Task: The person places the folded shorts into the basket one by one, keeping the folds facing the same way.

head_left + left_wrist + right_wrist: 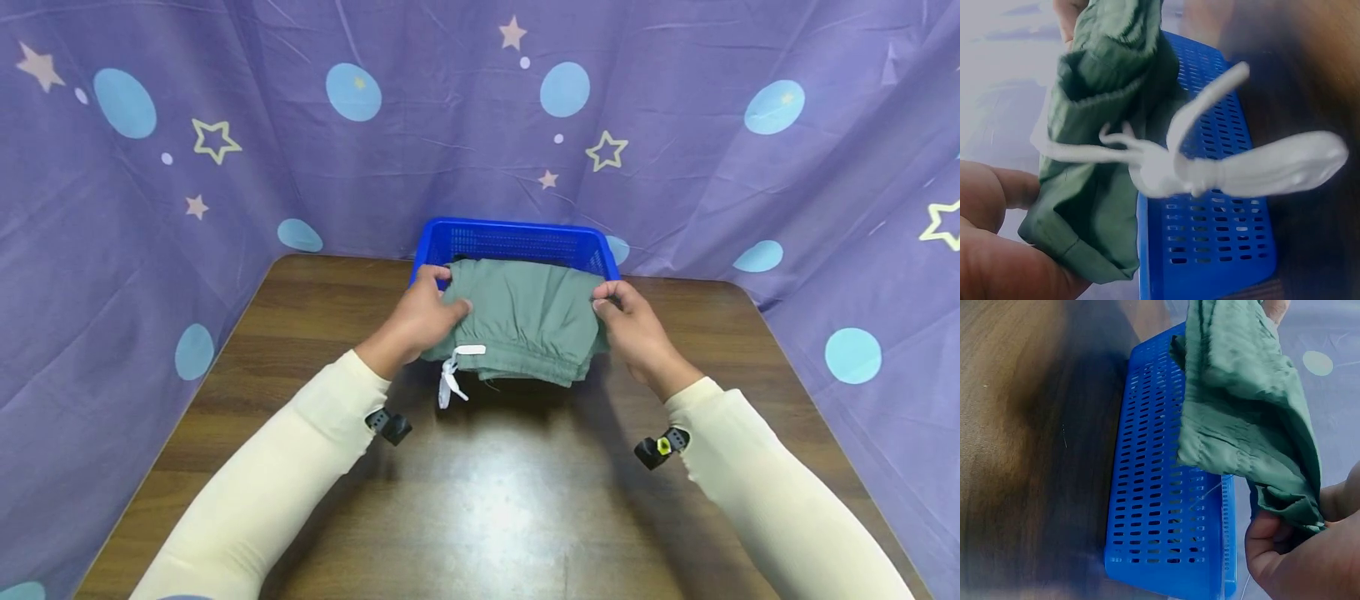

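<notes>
Between my two hands a folded pair of green drawstring shorts is held up over the near side of a blue plastic basket. My left hand pinches the left side of the fold, thumb on the near face. On the right side, my right hand pinches the other edge between thumb and fingers. A gathered waistband faces me, and its knotted white drawstring dangles at the left. In the right wrist view, the shorts' layers hang above the basket's slotted wall. Most of the basket's inside is hidden behind the cloth.
The basket stands on a brown wooden table, near its back edge. A purple curtain with stars and blue ovals surrounds the table at the back and sides. Small black cameras are strapped to both wrists.
</notes>
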Tool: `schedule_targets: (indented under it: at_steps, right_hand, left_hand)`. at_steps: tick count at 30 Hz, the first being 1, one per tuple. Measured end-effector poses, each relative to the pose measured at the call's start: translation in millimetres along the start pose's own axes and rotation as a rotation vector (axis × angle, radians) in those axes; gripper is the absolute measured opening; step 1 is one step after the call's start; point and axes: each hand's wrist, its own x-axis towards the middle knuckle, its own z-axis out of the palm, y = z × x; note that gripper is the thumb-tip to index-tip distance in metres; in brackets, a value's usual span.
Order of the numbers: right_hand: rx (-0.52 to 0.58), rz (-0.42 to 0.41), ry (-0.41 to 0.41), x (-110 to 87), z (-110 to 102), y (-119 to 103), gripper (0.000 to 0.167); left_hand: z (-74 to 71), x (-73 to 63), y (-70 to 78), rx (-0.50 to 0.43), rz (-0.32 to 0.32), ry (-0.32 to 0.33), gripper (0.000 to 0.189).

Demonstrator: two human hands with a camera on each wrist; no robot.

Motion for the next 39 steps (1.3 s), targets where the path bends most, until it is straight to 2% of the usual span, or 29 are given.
schedule_targets:
  at_steps: [6,11,16,24,28,33,36,39]
  right_hand:
    - [0.013,0.044,-0.036,8.2,6,-4,0.037]
    - [0.047,0.058,-0.045,12.9,12,-5,0.054]
    - [0.07,0.042,-0.035,17.5,13,-5,0.06]
    - [0.07,0.014,0.062,30.3,13,-3,0.056]
    - [0.073,-0.037,0.109,36.8,14,0,0.044]
    - [0.009,-0.054,0.126,43.5,14,3,0.029]
    - [-0.01,-0.039,0.111,46.7,15,2,0.032]
    - [0.016,-0.026,0.095,50.2,16,0,0.036]
  left_hand:
    - [2.4,7.9,-2.9,-0.021,0.067,0.067,0.045]
    - [4.1,13.8,-3.1,0.001,0.119,0.05,0.016]
    - [4.7,19.2,-2.8,-0.006,0.129,0.038,0.018]
    - [3.3,26.8,-0.4,-0.063,0.127,-0.004,0.04]
    - [2.7,32.8,-0.2,-0.046,0.142,-0.01,0.047]
    - [2.4,40.7,0.0,-0.029,0.152,0.014,0.045]
    - [2.1,44.7,1.4,-0.006,0.149,0.026,0.037]
    - [1.2,49.6,2.9,0.018,0.141,0.021,0.032]
